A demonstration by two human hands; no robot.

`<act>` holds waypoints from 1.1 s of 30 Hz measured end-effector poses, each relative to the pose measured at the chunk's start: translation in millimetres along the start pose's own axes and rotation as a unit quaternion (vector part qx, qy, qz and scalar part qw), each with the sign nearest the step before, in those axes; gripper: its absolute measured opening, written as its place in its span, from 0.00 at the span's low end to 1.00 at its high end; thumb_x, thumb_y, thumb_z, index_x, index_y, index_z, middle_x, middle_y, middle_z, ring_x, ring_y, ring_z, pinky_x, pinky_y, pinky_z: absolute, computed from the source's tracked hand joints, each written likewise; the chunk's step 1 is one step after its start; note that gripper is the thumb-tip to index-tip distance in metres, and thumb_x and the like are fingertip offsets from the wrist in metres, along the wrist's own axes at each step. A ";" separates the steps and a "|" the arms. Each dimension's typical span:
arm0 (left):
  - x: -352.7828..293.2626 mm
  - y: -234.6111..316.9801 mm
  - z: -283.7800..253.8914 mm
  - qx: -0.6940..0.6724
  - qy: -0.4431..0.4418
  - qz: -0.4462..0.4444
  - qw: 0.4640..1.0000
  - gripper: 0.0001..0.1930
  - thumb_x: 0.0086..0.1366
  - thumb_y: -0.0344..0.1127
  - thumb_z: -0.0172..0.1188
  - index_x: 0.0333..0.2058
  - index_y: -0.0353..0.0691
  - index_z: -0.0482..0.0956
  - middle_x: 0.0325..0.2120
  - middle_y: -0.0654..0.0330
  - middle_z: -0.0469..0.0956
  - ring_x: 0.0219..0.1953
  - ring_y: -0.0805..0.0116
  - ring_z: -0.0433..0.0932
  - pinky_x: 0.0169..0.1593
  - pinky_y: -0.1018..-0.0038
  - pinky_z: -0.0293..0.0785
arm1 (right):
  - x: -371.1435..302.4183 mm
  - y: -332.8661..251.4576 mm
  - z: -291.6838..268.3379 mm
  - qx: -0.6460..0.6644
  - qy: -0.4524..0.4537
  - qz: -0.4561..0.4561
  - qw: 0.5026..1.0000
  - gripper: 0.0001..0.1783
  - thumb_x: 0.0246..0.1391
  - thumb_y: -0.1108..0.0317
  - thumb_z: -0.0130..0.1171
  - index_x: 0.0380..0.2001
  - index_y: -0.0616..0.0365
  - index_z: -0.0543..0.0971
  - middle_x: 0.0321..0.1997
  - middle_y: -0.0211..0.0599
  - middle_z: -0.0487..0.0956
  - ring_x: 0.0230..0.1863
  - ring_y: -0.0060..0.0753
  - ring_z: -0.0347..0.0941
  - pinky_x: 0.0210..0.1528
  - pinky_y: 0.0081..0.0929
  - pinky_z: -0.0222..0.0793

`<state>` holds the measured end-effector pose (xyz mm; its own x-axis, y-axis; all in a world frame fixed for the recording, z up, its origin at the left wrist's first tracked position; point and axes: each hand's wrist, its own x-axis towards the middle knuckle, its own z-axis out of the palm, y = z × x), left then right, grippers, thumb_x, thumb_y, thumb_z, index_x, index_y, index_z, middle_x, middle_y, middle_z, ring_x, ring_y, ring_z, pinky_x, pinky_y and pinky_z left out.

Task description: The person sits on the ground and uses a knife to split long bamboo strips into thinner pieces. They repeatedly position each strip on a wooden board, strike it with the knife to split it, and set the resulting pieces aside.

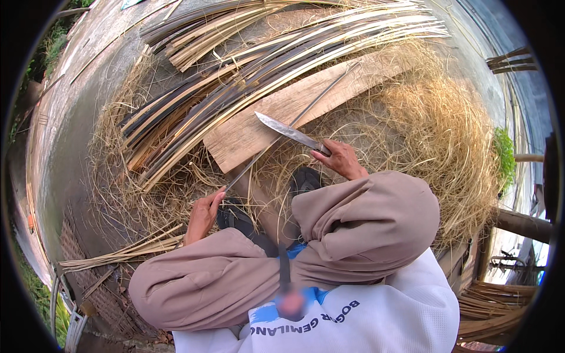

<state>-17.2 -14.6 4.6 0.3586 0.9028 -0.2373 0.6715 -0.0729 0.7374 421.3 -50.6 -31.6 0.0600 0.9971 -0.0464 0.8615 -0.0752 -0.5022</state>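
My left hand (203, 213) is closed round the near end of a thin dark bamboo strip (319, 101). The strip slants away to the upper right, over a wide wooden plank (235, 134). In my right hand (341, 159) is a knife (291, 132), gripped by its handle. Its long metal blade points up and left and crosses the strip near the plank's front edge. Whether blade and strip touch, I cannot tell. Just beyond the plank lies a bundle of long split bamboo strips (259, 75), some pale, some dark.
Curly shavings (438, 117) are heaped at the right and scattered round my feet. Another bundle of strips (206, 42) lies farther back. Several pale strips (126, 252) rest at the left, near a woven mat (79, 250). A wooden beam (521, 225) juts in at the right.
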 end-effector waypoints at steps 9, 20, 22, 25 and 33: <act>-18.3 8.9 -5.8 0.000 0.014 -0.024 1.000 0.17 0.74 0.43 0.58 0.53 0.40 0.83 0.31 0.41 0.83 0.30 0.56 0.83 0.38 0.66 0.75 | 13.2 88.9 -24.1 -0.021 0.085 0.080 0.993 0.30 0.59 0.38 0.63 0.28 0.57 0.76 0.24 0.45 0.78 0.27 0.48 0.77 0.31 0.43 0.70; -41.0 -12.9 -40.4 -0.034 -0.027 -0.054 0.998 0.15 0.72 0.39 0.62 0.51 0.38 0.84 0.36 0.48 0.88 0.35 0.77 0.80 0.43 0.72 0.76 | 57.4 147.1 -95.0 0.114 0.199 0.348 0.909 0.37 0.62 0.34 0.58 0.21 0.61 0.76 0.15 0.38 0.71 0.17 0.32 0.72 0.23 0.36 0.68; -45.3 -13.0 -47.8 -0.009 -0.029 -0.062 0.998 0.14 0.71 0.38 0.63 0.51 0.38 0.84 0.34 0.49 0.88 0.34 0.79 0.78 0.41 0.72 0.75 | 66.4 139.0 -94.1 0.093 0.174 0.352 0.915 0.38 0.62 0.32 0.56 0.22 0.62 0.76 0.17 0.42 0.74 0.22 0.39 0.75 0.30 0.40 0.71; -31.9 43.1 -81.4 0.034 -0.076 -0.147 0.986 0.16 0.70 0.40 0.65 0.52 0.37 0.83 0.29 0.50 0.87 0.31 0.81 0.72 0.38 0.72 0.74 | 59.0 142.6 -69.2 -0.003 0.212 0.300 0.930 0.39 0.64 0.31 0.52 0.25 0.63 0.77 0.21 0.48 0.77 0.28 0.46 0.76 0.37 0.47 0.71; -34.0 28.5 -83.8 0.001 -0.107 -0.142 0.984 0.21 0.74 0.46 0.60 0.44 0.27 0.83 0.17 0.72 0.62 0.24 0.79 0.56 0.25 0.70 0.53 | -13.0 21.4 2.0 0.113 0.131 0.125 0.977 0.31 0.64 0.40 0.60 0.26 0.59 0.72 0.17 0.43 0.72 0.21 0.45 0.71 0.27 0.42 0.67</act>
<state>-64.6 -11.9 86.6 0.2850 0.7765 -0.5620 0.7659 0.1681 0.6206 437.9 -65.2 -43.4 0.4070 0.9133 0.0159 0.6724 -0.2877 -0.6820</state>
